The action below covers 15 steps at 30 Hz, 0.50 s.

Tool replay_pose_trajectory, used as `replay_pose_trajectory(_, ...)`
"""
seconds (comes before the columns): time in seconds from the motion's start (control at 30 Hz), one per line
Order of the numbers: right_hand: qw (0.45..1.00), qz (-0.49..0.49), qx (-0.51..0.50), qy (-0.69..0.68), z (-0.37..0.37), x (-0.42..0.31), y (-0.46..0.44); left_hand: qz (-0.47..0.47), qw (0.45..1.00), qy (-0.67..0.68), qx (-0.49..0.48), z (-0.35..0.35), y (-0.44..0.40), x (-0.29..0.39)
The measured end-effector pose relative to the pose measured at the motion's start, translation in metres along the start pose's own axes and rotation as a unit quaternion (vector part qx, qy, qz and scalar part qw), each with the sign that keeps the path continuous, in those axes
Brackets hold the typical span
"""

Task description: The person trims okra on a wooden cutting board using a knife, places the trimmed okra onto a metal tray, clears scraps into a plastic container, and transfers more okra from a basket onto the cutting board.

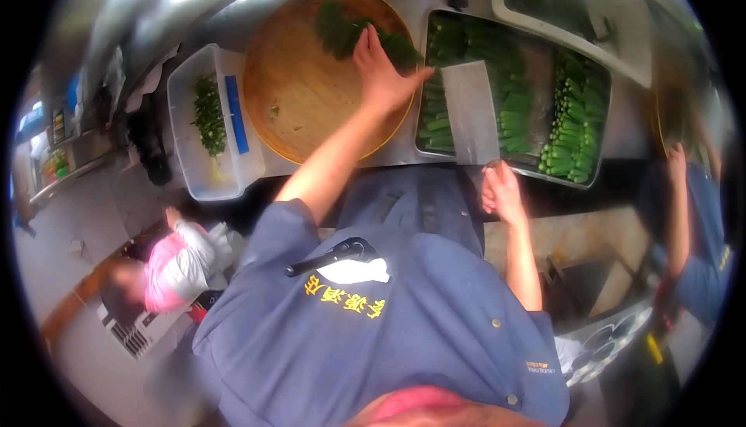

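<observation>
Nearest, the right hand point(503, 194) is curled closed around the handle of a cleaver point(471, 112), whose broad blade spans the near left part of a metal tray point(540, 66) of green vegetables point(575, 128). At left, a clear plastic bin point(183, 155) stands beside a round wooden board point(303, 93). Farther, the left hand point(385, 73), thumb spread wide, rests its fingers against dark greens point(336, 29) on the board's far right part.

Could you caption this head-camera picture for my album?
Left hand at the greens on a round board, right hand gripping a cleaver.
</observation>
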State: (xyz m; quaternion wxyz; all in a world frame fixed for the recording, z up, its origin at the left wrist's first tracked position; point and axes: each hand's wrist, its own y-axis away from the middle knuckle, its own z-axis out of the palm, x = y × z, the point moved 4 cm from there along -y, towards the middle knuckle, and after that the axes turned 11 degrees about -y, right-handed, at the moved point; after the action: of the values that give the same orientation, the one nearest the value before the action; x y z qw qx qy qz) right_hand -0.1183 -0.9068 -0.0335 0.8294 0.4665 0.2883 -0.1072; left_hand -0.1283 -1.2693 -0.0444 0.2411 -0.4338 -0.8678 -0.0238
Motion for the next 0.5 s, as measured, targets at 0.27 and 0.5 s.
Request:
replay_pose_trajectory(0.27, 1.000, 0.002, -0.004, 0.029, -0.061, -0.044, 0.001, -0.057, 0.977, -0.193, 0.071, 0.026, -0.026, -0.008)
replay_pose_trajectory(0.5, 0.999, -0.007, 0.005, 0.033, -0.049, -0.043, 0.006, 0.022, 0.982, -0.189, 0.009, 0.014, -0.046, -0.035)
